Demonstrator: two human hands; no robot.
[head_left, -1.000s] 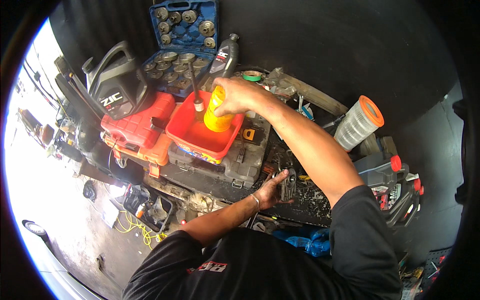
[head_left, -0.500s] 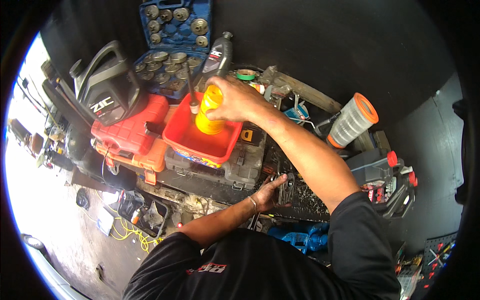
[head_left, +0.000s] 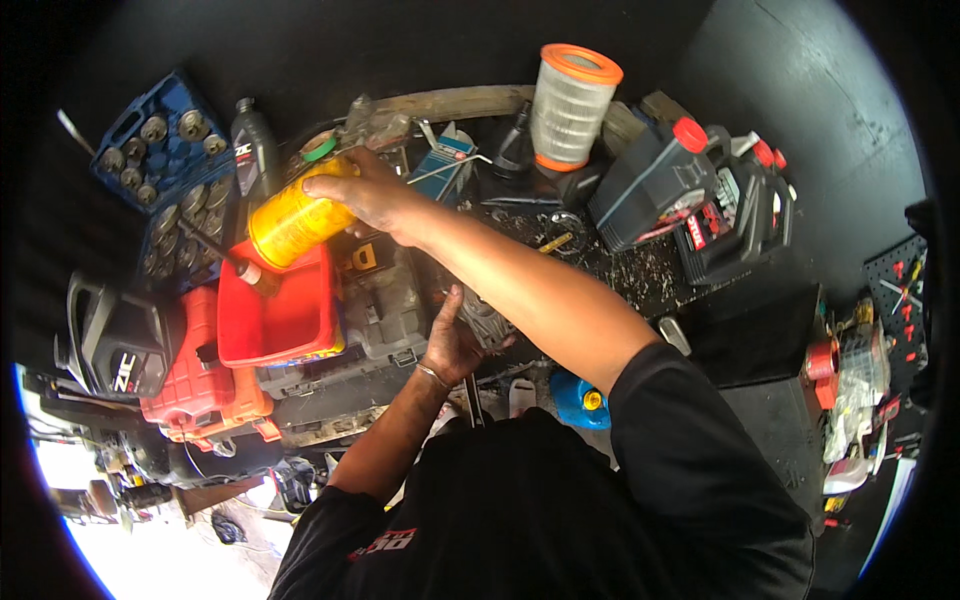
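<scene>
My right hand (head_left: 375,195) is closed around a yellow cylindrical canister (head_left: 300,220), tilted with its wide end toward lower left. The canister is above the back rim of a red plastic basin (head_left: 285,325). A dark-handled brush (head_left: 215,245) leans in the basin's back left corner. Nearer to me, my left hand (head_left: 452,348) grips a grey metal part (head_left: 486,322), its thumb up; my right forearm passes close above the part and the hand hides some of it.
The basin rests on a dark tool case (head_left: 385,310), beside red and orange cases (head_left: 190,350). A black oil jug (head_left: 125,340), an opened blue socket case (head_left: 165,150) and an oil bottle (head_left: 255,145) stand at left. An orange-ended air filter (head_left: 572,110) and dark jugs (head_left: 655,185) stand at right.
My view has swung to the right. The yellow canister has come up out of the basin and tipped from upright to slanted. My left hand still holds the metal part.
</scene>
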